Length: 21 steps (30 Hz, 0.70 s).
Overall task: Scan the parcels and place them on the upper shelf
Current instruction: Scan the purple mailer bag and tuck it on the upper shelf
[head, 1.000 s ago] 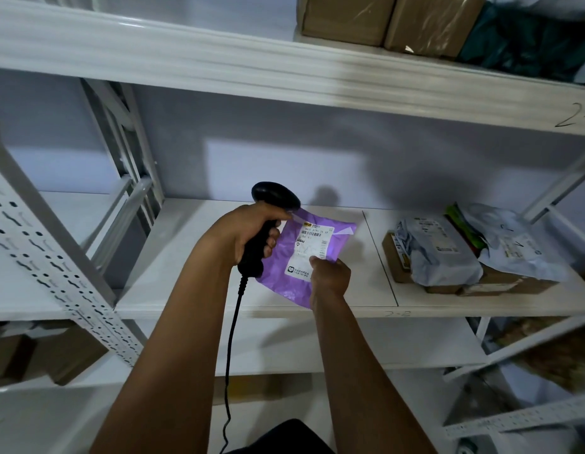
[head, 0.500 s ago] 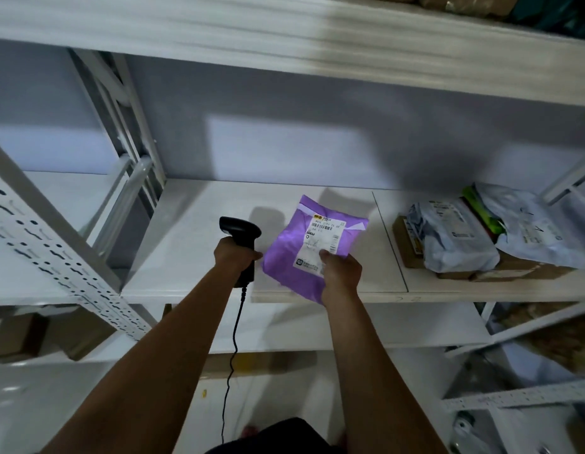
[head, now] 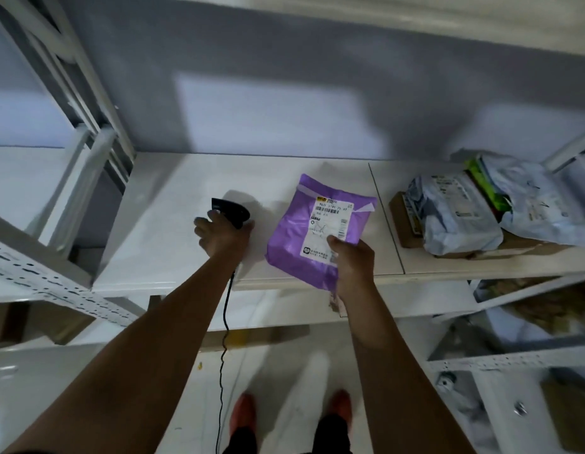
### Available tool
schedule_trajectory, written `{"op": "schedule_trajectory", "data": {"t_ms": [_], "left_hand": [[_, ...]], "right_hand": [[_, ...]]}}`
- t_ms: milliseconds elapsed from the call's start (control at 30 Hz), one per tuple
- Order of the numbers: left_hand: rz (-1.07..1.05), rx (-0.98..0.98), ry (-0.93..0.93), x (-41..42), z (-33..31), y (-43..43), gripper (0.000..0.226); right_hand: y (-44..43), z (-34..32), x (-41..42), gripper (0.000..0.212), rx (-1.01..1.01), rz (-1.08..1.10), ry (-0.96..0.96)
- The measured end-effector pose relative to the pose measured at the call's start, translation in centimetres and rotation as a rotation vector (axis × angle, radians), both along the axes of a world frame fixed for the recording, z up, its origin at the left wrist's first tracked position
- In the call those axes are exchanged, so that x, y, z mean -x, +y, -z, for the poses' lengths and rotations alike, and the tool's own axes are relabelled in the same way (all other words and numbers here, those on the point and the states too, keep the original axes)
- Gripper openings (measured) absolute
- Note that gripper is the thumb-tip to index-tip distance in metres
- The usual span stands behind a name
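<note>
White-painted steel makes up the rack (head: pixel 38 280), its perforated upright slanting across the left, and the front beam of the upper shelf (head: pixel 415 21) runs along the top of the view. Below it the middle shelf (head: pixel 173 224) lies pale and flat, a seam dividing its boards. Both of the person's bare arms reach forward and down over its front edge, nearly straight and a little apart. At the right end of that shelf sits a heap: two grey mailer bags (head: pixel 455 221) lying across flat cardboard boxes (head: pixel 412 231), with a green packet (head: pixel 484 188) wedged between the bags. Their labels are too blurred to read. The purple parcel (head: pixel 297 244) is tilted over the front part of the middle shelf, label up; whether its far end rests on the board I cannot tell. The right hand (head: pixel 353 260) pinches its near right corner, thumb pressed on top and fingers tucked beneath. The left hand (head: pixel 220 237), just beside it, has its fingers curled round the handle of a black scanner (head: pixel 232 209), whose head pokes out above the knuckles, low over the board. The parcel's white label (head: pixel 327 224) carries a barcode under a row of digits that starts with 90; the rest is smeared. A thin black cable (head: pixel 226 322) drops from the scanner past the shelf edge towards the floor, between two red shoes (head: pixel 243 411).
</note>
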State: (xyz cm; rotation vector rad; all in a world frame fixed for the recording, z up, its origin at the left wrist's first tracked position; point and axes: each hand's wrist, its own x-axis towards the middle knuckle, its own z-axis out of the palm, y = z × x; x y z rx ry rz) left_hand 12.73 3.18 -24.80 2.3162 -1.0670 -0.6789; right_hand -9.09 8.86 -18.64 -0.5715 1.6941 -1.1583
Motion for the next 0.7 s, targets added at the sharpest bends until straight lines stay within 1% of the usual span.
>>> {"op": "schedule_trajectory", "data": {"t_ms": [33,67,100,133,167,200,233,267,300,367,433,500,600,700], "left_hand": [[0.014,0.133,-0.06,0.7,-0.4,0.0,0.078],[0.069,0.256,-0.049,1.3,-1.0,-0.1,0.076],[0.158,0.332,0.067,2.1,-2.2,-0.1,0.074],[0.258,0.344,0.272,2.8,-3.5,-0.2,0.075],[0.342,0.306,0.525,3.7,-5.1,-0.1,0.076],[0.424,0.243,0.761,4.7,-6.8,0.1,0.071],[0.506,0.193,0.936,5.6,-8.3,0.4,0.06],[0.59,0.16,1.035,6.5,-9.6,0.7,0.045],[0.64,0.152,1.084,7.4,-10.7,0.9,0.036],[0.619,0.196,1.116,8.7,-12.6,1.4,0.035],[0.574,0.257,1.072,9.9,-14.2,1.9,0.03],[0.596,0.297,1.039,11.1,-15.7,2.5,0.027],[0.648,0.345,1.008,13.3,-17.8,3.5,0.03],[0.712,0.38,1.014,15.3,-19.7,4.4,0.027]], "right_hand": [[-0.3,-0.3,0.4,0.021,0.015,0.009,-0.031],[-0.6,-0.7,0.9,0.022,0.033,0.011,-0.054],[-0.8,-1.2,1.4,0.022,0.047,0.005,-0.074],[-1.1,-1.7,2.0,0.023,0.06,-0.014,-0.093],[-1.3,-2.2,2.4,0.023,0.068,-0.04,-0.113],[-1.4,-3.0,3.0,0.025,0.078,-0.072,-0.141],[-1.4,-3.6,3.5,0.028,0.089,-0.104,-0.174],[-1.4,-4.3,4.0,0.029,0.107,-0.13,-0.201],[-1.4,-4.9,4.5,0.028,0.129,-0.141,-0.221],[-1.1,-6.3,5.6,0.025,0.192,-0.141,-0.253],[-0.3,-8.1,6.8,0.027,0.27,-0.157,-0.253],[0.4,-9.6,8.0,0.027,0.318,-0.148,-0.209],[1.7,-11.3,10.2,0.029,0.381,-0.108,-0.154],[2.8,-12.6,12.0,0.031,0.451,-0.095,-0.151]]}}
